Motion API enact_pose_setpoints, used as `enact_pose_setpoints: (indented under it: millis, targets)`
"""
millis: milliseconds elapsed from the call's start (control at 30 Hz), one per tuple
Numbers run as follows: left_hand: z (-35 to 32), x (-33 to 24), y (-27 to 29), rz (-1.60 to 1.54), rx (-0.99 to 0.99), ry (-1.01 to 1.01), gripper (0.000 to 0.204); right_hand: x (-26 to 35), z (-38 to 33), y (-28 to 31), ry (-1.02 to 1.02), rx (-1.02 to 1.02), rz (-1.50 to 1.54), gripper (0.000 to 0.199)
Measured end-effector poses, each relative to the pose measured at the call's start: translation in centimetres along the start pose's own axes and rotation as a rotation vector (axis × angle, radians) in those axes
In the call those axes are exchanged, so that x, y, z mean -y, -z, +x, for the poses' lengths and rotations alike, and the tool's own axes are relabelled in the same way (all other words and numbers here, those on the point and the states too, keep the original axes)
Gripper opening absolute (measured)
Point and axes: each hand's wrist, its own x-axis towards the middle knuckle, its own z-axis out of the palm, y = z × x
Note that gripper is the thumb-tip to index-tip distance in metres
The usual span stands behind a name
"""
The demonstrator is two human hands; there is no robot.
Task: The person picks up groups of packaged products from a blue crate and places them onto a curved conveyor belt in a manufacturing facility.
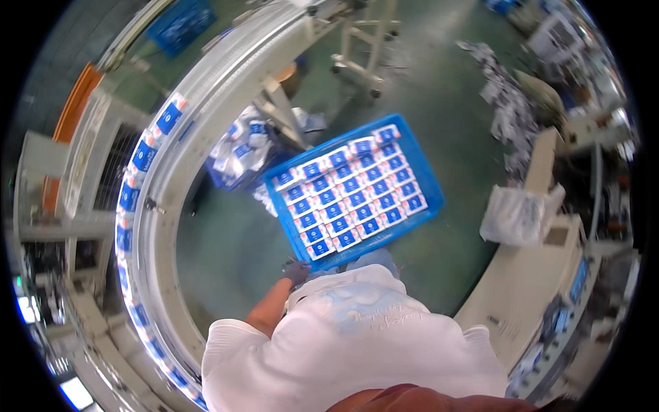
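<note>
Because rows likely save room, packs (pixel 346 204) line the blue tub (pixel 427 180) beside the left hand (pixel 296 272); I can't tell its grip or see the right hand.

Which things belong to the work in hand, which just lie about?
Working set:
blue crate
packs in rows inside it
gloved left hand at its corner
likely the curved conveyor

Lying about, apparently:
crumpled pale material, upper right
white bag, right

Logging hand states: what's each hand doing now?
Left hand: gloved, by the edge of the blue crate; open or closed can't be told.
Right hand: not in view.
</note>
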Motion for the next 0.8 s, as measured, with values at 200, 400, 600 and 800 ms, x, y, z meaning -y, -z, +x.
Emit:
enact_pose_setpoints:
  millis: [200,400,600,800]
  targets:
    - [-3.7,-1.7,2.3,-0.039,-0.218,0.487,0.038,6.5,13.8,6.3,0.189,0.125,-0.172,0.044]
    - [5.6,-6.3,4.1,0.248,-0.315,0.387,0.049,20.1,22.4,17.0,0.441,-0.161,-0.340,0.053]
    - [24.4,-3.5,7.0,0.421,-0.815,-0.023,0.066,30.4,40.0,21.6,0.735,-0.508,-0.607,0.078]
    - [35.6,-1.9,11.6,0.626,-0.798,-0.025,0.083,43.6,50.1,23.8,0.917,-0.721,-0.918,0.085]
